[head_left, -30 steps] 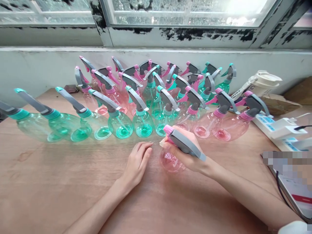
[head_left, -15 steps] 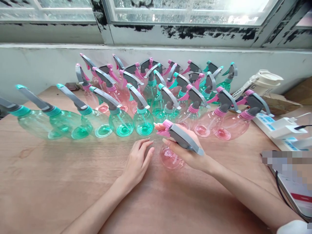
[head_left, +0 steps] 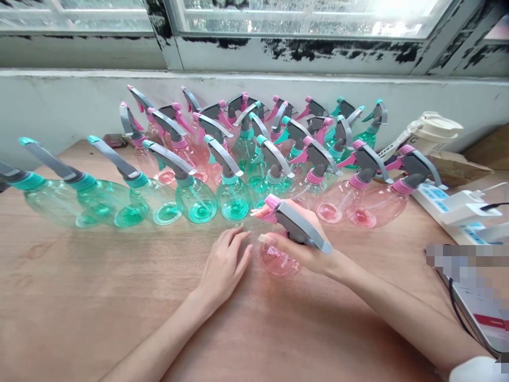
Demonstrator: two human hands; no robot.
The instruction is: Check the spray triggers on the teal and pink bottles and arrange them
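Right hand [head_left: 314,257] half curled round the neck of a pink spray bottle [head_left: 280,262], thumb and forefinger tips apart, can't tell how firmly it's held; bottle's under those fingers, roughly upright, likely light, thin, springy plastic, a bit slippery, so best taken round the neck. Left hand [head_left: 225,257], fingers loosely spread, nothing held, lies on the table [head_left: 119,297] just beside. Beyond both hands' fingers: green spray bottles [head_left: 234,204], other pink spray bottles [head_left: 368,204], crowded.

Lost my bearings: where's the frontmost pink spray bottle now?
In the head view, the pink spray bottle is just right of centre, the right hand at its neck, the left hand to its left.
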